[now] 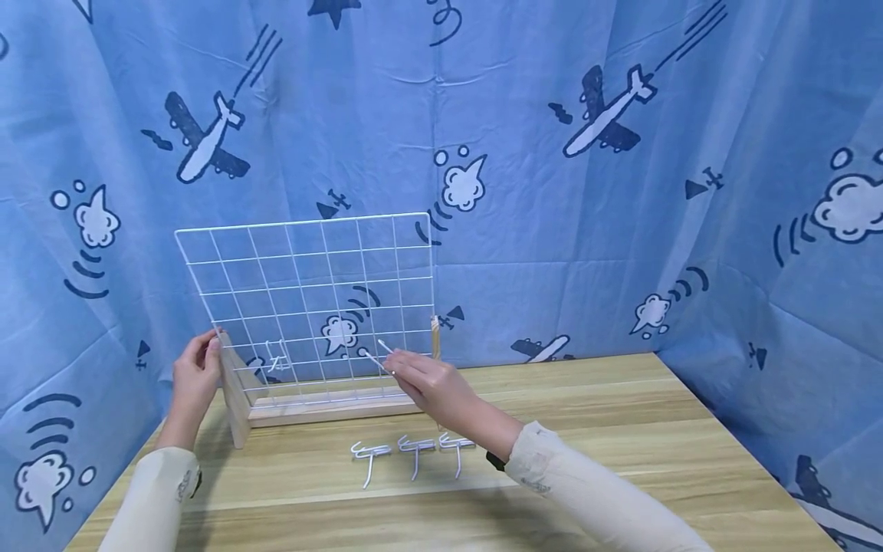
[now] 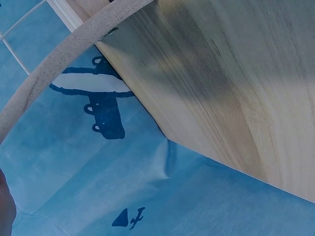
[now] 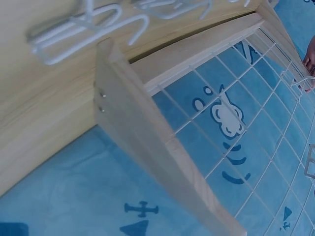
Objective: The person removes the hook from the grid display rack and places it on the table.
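My left hand [image 1: 195, 376] holds the left wooden upright [image 1: 234, 391] of a stand that carries a white wire grid [image 1: 310, 287]. At the grid's lower right, my right hand [image 1: 438, 387] pinches a white wire hook [image 1: 375, 359], its prongs pointing at the mesh; whether they touch the wires I cannot tell. Another white hook [image 1: 277, 359] hangs on the grid's lower left. On the table lie three more white hooks [image 1: 416, 452] in a row. In the right wrist view, part of the held hook [image 3: 310, 162] shows at the right edge, and the fingers are out of frame.
The stand's base bar [image 1: 331, 409] rests on the wood-grain table [image 1: 586, 445]. A blue curtain [image 1: 524, 230] printed with planes and clouds hangs behind and at both sides. The right wooden upright [image 3: 157, 132] stands close to the right wrist.
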`<state>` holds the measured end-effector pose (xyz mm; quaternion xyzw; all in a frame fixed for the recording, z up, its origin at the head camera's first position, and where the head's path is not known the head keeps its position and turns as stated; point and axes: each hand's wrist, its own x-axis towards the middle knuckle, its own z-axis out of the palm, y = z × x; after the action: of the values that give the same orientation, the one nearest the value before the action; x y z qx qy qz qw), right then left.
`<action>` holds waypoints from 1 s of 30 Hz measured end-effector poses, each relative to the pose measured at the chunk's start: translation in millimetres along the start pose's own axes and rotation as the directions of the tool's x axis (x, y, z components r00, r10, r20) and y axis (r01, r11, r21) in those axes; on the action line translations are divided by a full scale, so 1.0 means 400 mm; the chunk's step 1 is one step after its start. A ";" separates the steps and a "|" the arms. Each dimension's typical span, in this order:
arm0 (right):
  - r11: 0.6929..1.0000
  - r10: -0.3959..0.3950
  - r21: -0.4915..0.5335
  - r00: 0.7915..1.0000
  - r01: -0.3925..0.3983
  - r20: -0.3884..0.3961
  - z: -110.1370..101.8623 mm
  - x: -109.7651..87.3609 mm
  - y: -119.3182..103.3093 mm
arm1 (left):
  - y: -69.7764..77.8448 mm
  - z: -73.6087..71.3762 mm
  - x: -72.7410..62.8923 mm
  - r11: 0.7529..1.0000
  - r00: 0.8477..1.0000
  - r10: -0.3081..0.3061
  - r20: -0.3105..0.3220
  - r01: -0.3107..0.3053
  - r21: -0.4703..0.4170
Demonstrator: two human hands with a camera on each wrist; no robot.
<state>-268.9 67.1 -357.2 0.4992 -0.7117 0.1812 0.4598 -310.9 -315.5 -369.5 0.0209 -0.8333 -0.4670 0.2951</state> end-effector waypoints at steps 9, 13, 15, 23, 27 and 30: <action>0.998 -0.056 -0.031 0.998 0.057 0.028 -0.033 -0.031 0.004 | 0.000 0.001 -0.001 1.000 1.000 0.004 0.005 -0.004 -0.007; 0.997 -0.068 -0.036 0.997 0.069 0.039 -0.044 -0.044 0.008 | -0.001 0.000 0.000 1.000 1.000 0.005 0.003 -0.005 -0.009; 0.996 -0.076 -0.037 0.996 0.078 0.038 -0.048 -0.049 0.010 | -0.001 0.000 0.000 1.000 1.000 0.005 0.001 -0.005 -0.007; 0.991 -0.122 -0.049 0.992 0.123 0.037 -0.060 -0.077 0.012 | -0.002 0.000 -0.006 1.000 1.000 0.011 0.013 -0.011 0.004; 0.990 -0.134 -0.047 0.990 0.136 0.045 -0.066 -0.087 0.011 | -0.006 0.001 -0.002 1.000 1.000 0.014 0.013 -0.014 -0.005; 0.987 -0.147 -0.052 0.988 0.150 0.053 -0.068 -0.096 0.012 | -0.007 0.000 0.000 1.000 1.000 0.007 0.019 -0.007 -0.013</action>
<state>-257.2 109.5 -374.3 0.5420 -0.6884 0.1146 0.4682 -311.6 -317.2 -371.9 0.0118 -0.8331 -0.4714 0.2890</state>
